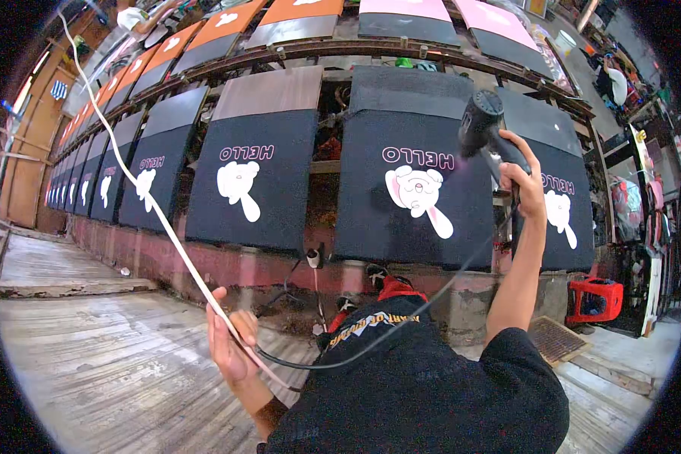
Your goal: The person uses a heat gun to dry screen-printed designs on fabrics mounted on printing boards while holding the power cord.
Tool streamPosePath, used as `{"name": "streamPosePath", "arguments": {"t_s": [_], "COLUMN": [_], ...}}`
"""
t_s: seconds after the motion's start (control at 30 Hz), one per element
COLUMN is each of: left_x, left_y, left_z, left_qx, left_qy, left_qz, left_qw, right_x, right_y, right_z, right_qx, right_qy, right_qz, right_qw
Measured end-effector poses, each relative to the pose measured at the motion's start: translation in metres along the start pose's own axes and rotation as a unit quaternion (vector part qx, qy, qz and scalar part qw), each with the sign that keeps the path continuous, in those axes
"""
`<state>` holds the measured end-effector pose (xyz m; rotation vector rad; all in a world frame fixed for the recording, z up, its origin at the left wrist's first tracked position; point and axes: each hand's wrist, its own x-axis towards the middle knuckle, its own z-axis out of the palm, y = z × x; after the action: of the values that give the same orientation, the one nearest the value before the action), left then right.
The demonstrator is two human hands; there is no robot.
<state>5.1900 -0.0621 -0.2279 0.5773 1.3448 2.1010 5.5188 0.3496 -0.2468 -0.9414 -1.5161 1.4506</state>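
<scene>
right hand (523, 178) gripping black dryer (480, 125), left hand (233, 340) holding pale cable (175, 240), rightmost print (560, 212) partly hidden

The right arm (517, 284) stretches forward, its grip (523, 180) curled, while the left grip (234, 344) sits lower, fingers (219, 333) partly bent.

Printed dark fabric panels (242, 193) cover slanted boards (266, 89).

Pale, worn floorboards (98, 356) fill the lower left, below a wooden wall (34, 151) at the left edge. A reddish low wall (166, 261) runs across the middle. Right of it sit a red plastic stool (595, 300) and a brown floor grate (556, 340); bright light glints at far left.
</scene>
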Motion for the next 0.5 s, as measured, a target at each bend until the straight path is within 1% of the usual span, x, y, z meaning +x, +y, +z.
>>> {"name": "streamPosePath", "arguments": {"t_s": [0.07, 0.1, 0.17, 0.2, 0.23, 0.27, 0.4, 0.5], "left_x": [0.0, 0.0, -0.003, -0.004, -0.005, -0.006, -0.01, -0.014], "left_y": [-0.001, -0.002, -0.004, -0.002, 0.001, 0.003, 0.0, 0.0], "left_z": [-0.003, -0.004, -0.005, -0.005, -0.004, -0.004, -0.008, -0.013], "left_qx": [-0.004, -0.002, 0.003, 0.011, 0.019, 0.027, 0.009, 0.011], "left_qy": [-0.003, 0.003, 0.017, 0.008, 0.0, -0.008, 0.016, 0.028], "left_qz": [-0.001, 0.002, 0.006, 0.004, 0.002, 0.001, 0.018, 0.019], "left_qw": [1.0, 1.0, 1.0, 1.0, 1.0, 1.0, 1.0, 0.999], "right_x": [0.006, 0.009, 0.014, 0.017, 0.02, 0.024, 0.038, 0.044], "right_y": [0.0, 0.002, 0.002, 0.002, 0.004, 0.008, 0.011, 0.005], "right_z": [0.004, 0.003, 0.003, 0.003, 0.006, 0.011, 0.039, 0.058], "right_qx": [-0.013, 0.005, 0.019, 0.026, 0.025, 0.025, 0.025, 0.044], "right_qy": [0.025, 0.009, -0.025, -0.043, -0.05, -0.057, -0.073, -0.131], "right_qz": [-0.014, -0.018, 0.003, 0.015, 0.006, -0.002, -0.016, 0.006], "right_qw": [1.0, 1.0, 0.999, 0.999, 0.998, 0.998, 0.997, 0.99]}}
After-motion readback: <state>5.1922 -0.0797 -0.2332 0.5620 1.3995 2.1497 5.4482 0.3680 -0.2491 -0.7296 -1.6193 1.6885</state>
